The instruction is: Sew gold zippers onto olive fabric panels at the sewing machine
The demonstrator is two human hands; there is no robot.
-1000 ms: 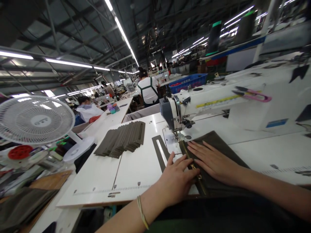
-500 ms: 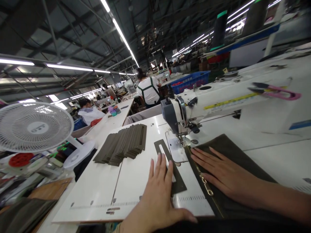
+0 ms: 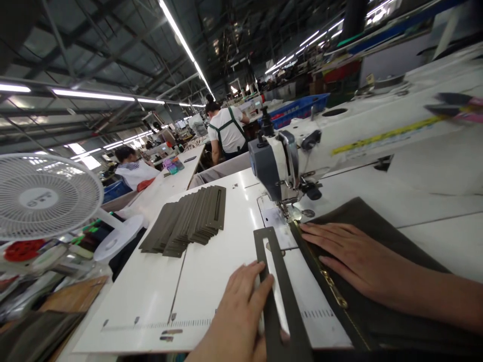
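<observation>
My left hand (image 3: 241, 306) grips the left edge of a dark olive slotted strip (image 3: 269, 261), fingers on top and thumb beneath. Through its long slot the white table shows. Flat on a dark olive fabric panel (image 3: 354, 211) lies my right hand (image 3: 350, 256), fingers stretched out and holding nothing. A gold zipper (image 3: 332, 286) with a metal pull runs along that panel's left edge, beside my right fingers. Its far end reaches the presser foot of the sewing machine (image 3: 279, 166).
Left on the white table (image 3: 204, 271) lies a fanned stack of slotted olive pieces (image 3: 184, 221). A white fan (image 3: 49, 196) stands beyond its left edge. Pink-handled snips (image 3: 453, 105) and a yellow tape (image 3: 385, 136) lie on the machine arm. Two people work farther back.
My left hand has taken hold of the slotted strip and lifted its near end, drawing it toward me. My right hand stays on the panel. The view has shifted slightly.
</observation>
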